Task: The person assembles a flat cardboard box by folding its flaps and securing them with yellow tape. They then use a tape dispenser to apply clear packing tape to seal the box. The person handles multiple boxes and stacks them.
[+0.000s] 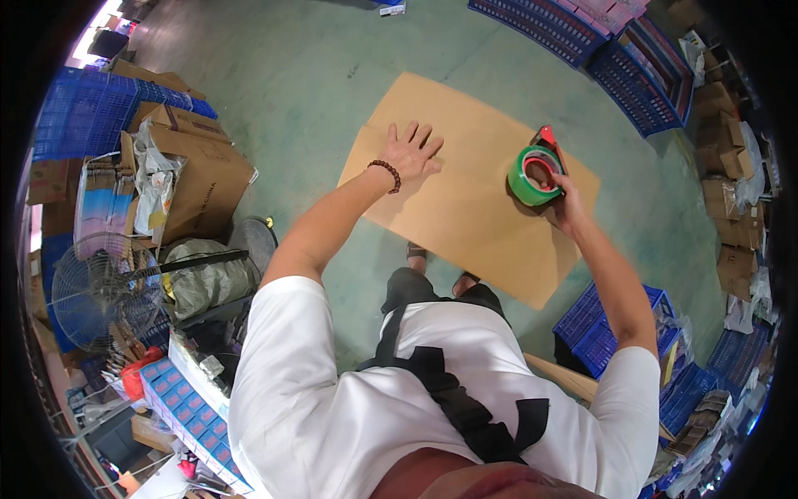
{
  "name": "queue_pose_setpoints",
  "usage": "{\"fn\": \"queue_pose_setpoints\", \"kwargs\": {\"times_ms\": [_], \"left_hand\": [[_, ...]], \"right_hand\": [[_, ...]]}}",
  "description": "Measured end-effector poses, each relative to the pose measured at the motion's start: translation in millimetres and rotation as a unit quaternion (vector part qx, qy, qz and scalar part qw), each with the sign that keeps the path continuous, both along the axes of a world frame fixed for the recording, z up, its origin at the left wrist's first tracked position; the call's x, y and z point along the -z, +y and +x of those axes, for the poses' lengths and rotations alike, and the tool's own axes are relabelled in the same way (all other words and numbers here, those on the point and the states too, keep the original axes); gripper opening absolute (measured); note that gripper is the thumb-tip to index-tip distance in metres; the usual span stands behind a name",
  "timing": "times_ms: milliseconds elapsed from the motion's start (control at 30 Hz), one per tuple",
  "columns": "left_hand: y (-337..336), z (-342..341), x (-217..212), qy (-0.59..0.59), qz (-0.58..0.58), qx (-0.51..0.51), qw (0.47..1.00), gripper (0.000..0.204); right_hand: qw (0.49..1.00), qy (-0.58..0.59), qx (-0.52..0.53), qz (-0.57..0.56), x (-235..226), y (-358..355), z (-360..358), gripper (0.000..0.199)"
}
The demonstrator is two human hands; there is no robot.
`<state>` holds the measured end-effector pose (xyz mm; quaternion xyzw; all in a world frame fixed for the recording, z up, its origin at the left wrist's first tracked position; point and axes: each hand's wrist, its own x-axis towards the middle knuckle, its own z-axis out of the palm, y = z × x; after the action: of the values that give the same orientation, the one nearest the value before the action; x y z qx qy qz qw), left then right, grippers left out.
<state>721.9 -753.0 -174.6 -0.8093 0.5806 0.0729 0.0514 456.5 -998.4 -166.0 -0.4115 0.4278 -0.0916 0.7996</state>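
Note:
A large brown cardboard sheet (474, 208) lies in front of me, above the green floor. My left hand (409, 152) rests flat on its left part with the fingers spread, a dark beaded bracelet around the wrist. Over the right part of the cardboard, my right hand (567, 204) grips a tape dispenser (546, 137) with a red end. A roll of green tape (522, 181) sits in the dispenser. Some of my right fingers are hidden behind the roll.
At the left stand a cardboard box (204, 179), blue crates (83, 112) and a wire-caged fan (106, 291). More blue crates (644, 79) stand at the far right, and a blue crate (603, 328) is near my right elbow. Boxes (731, 200) line the right side.

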Motion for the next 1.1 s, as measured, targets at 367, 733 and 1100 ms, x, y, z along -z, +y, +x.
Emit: {"fn": "queue_pose_setpoints", "kwargs": {"times_ms": [367,733,1100], "left_hand": [[13,27,15,0.033,-0.073,-0.073,0.994,0.062],[38,128,54,0.486,-0.225,-0.524,0.662,0.04],[32,107,57,0.25,-0.266,-0.479,0.798,0.04]], "right_hand": [[0.906,-0.099,0.089,-0.403,54,84,-20,0.062],[0.909,-0.042,0.075,-0.408,37,85,-25,0.062],[0.925,-0.077,0.09,-0.36,57,78,-24,0.063]]}}
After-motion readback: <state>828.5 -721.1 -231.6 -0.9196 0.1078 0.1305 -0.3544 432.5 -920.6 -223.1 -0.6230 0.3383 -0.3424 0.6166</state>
